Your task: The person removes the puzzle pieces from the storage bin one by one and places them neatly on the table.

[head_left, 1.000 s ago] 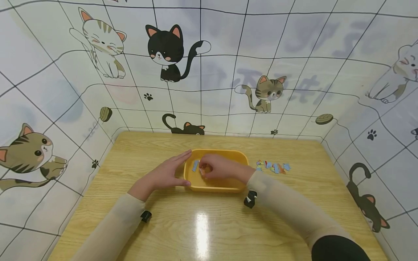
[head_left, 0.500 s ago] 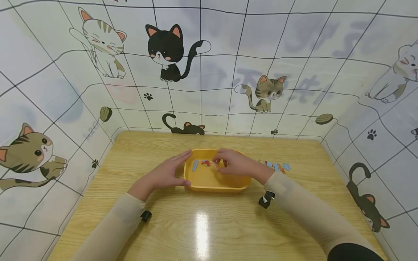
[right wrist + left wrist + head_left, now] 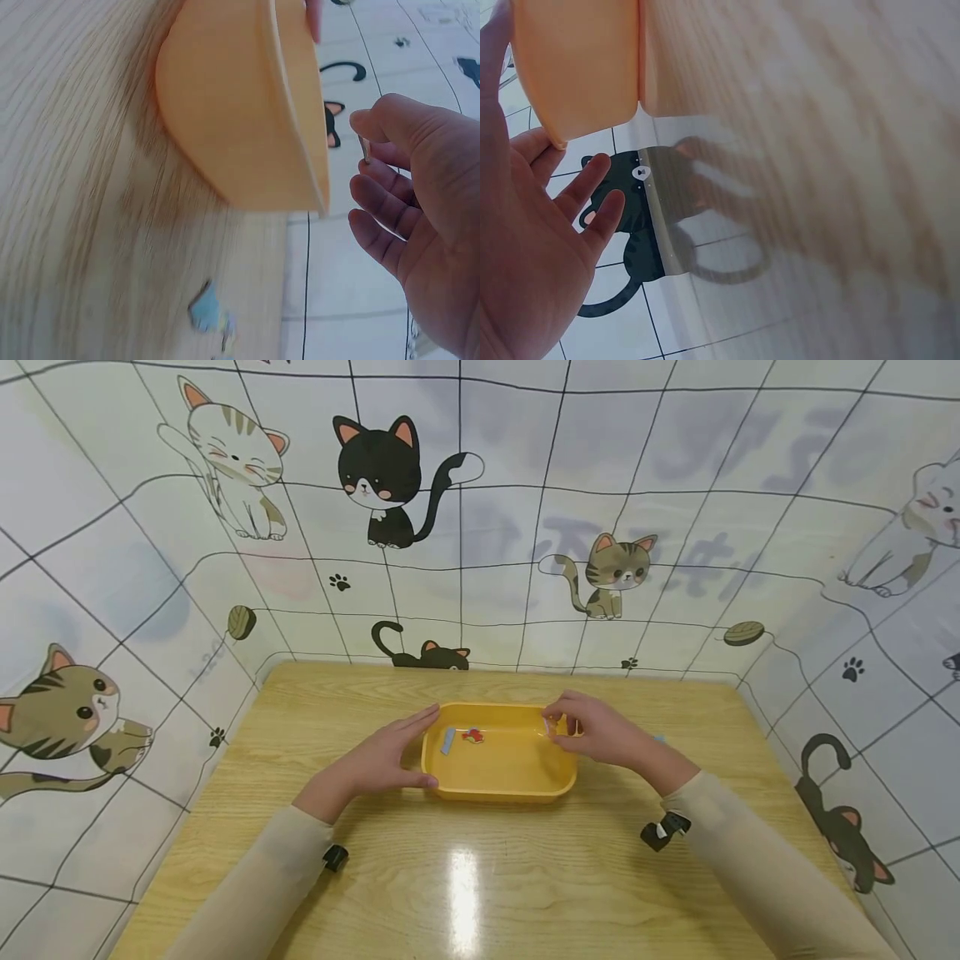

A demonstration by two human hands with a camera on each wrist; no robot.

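A yellow plastic tray (image 3: 498, 795) stands on the table, holding a light-blue strip-shaped puzzle piece (image 3: 447, 741) and a red one (image 3: 473, 736). My left hand (image 3: 378, 760) spreads round the tray's left end, fingers straight and touching its rim; in the left wrist view the lower fingers stand loosely apart from it. Above the tray's right end, my right hand (image 3: 603, 731) pinches a small thin puzzle piece (image 3: 365, 148) between thumb and forefinger. That piece is seen edge-on in the right wrist view, so its print is hidden.
More flat puzzle pieces (image 3: 204, 307) lie on the wooden table (image 3: 390, 868) right of the tray, mostly hidden behind my right hand in the head view. A cat-patterned cloth (image 3: 495, 527) rises behind the table and along both sides.
My right hand has moved rightward from the tray's left part to above its right end, carrying the pinched piece. The red piece has come into view. My left hand has stayed put.
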